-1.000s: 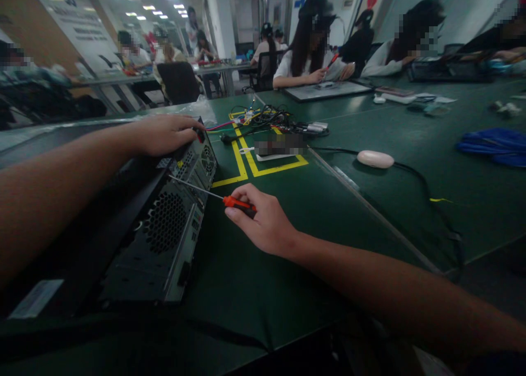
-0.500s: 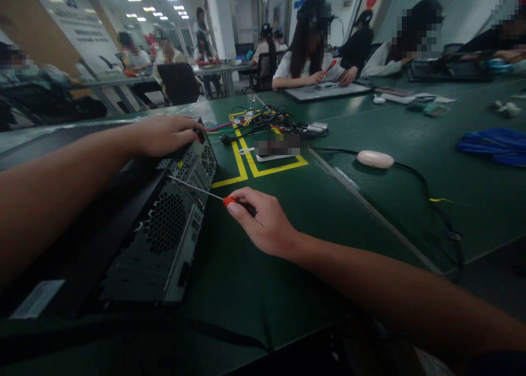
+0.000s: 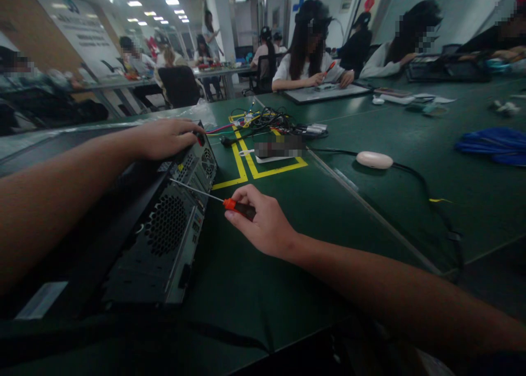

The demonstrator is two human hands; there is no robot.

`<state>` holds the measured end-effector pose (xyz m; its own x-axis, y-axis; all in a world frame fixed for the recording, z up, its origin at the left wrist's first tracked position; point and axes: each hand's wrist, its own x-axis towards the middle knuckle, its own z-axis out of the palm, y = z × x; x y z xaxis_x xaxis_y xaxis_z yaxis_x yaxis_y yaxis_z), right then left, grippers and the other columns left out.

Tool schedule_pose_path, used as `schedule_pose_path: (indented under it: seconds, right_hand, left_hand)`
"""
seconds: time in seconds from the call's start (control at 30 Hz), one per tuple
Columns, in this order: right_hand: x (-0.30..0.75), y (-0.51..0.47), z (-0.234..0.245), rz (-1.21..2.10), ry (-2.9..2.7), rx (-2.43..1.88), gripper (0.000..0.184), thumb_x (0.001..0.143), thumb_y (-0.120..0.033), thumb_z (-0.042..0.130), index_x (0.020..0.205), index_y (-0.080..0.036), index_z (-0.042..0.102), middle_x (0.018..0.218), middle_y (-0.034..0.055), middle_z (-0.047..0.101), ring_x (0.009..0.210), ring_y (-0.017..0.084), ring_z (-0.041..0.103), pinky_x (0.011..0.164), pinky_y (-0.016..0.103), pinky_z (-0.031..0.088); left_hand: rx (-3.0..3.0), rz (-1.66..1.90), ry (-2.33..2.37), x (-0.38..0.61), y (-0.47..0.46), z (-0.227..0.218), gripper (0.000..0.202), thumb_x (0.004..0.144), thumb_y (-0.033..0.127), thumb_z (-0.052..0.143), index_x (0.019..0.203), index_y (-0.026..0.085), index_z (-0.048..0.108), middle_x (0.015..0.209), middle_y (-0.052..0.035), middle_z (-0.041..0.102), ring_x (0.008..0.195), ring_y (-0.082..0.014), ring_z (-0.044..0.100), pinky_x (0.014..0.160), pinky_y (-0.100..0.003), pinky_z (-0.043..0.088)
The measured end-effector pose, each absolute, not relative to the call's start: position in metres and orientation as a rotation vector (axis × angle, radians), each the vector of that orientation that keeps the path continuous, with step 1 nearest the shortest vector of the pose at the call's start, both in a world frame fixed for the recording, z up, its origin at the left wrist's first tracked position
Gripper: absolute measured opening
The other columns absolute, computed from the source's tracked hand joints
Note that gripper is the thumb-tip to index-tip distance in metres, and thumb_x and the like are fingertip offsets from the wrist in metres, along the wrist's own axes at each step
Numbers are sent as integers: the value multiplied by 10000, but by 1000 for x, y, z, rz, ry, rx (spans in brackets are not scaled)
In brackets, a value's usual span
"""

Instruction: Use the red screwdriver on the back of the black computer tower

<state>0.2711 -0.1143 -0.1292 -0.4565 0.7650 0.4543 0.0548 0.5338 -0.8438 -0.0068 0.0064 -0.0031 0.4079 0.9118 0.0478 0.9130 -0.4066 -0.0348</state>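
Note:
A black desktop computer case [image 3: 164,239] lies on its side on the green table [image 3: 287,277], its perforated rear panel facing right. My left hand [image 3: 164,137] rests on the case's top far corner, fingers curled down over the edge. My right hand [image 3: 263,222] is closed round the red and black handle of a screwdriver [image 3: 230,202]. The thin metal shaft runs left and its tip meets the upper part of the rear panel.
Yellow tape marks a square [image 3: 263,162] beyond the case, with a tangle of cables [image 3: 271,121] and a white device. A pale oval object [image 3: 375,159] with a black cord lies to the right, a blue cloth [image 3: 493,144] farther right. Other people work at tables behind.
My right hand has shifted its fingers on the screwdriver handle, with the tip staying on the panel. The left hand has kept its place. The view has dropped slightly.

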Motion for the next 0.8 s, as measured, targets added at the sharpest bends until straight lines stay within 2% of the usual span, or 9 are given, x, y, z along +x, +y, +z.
schedule_pose_path:
  seconds: [0.23, 0.57, 0.8]
  right_hand:
    - [271, -114, -129, 973, -1880, -703, 161, 956, -285, 704, 1048, -211, 594, 916, 2, 678, 743, 151, 602, 731, 318, 494]
    - [272, -114, -128, 997, -1883, -705, 161, 963, -293, 700, 1057, -209, 599, 936, 7, 686, 751, 152, 602, 725, 316, 493]
    - [272, -114, -128, 1014, -1884, -707, 162, 968, -305, 693, 1060, -213, 596, 939, 7, 687, 756, 153, 603, 730, 317, 486]
  left_hand:
    - [-2591, -19, -1680, -4, 4, -2, 701, 1008, 503, 261, 1443, 109, 644, 1463, -162, 649, 1351, -312, 585, 1209, -478, 397]
    - [-2596, -44, -1685, -2, 3, -2, 705, 1005, 505, 261, 1434, 107, 654, 1458, -167, 648, 1362, -316, 577, 1221, -475, 382]
    - [-2583, -67, -1717, -4, 5, -4, 668, 992, 514, 281, 1410, 188, 686, 1432, -97, 669, 1348, -314, 589, 1212, -451, 392]
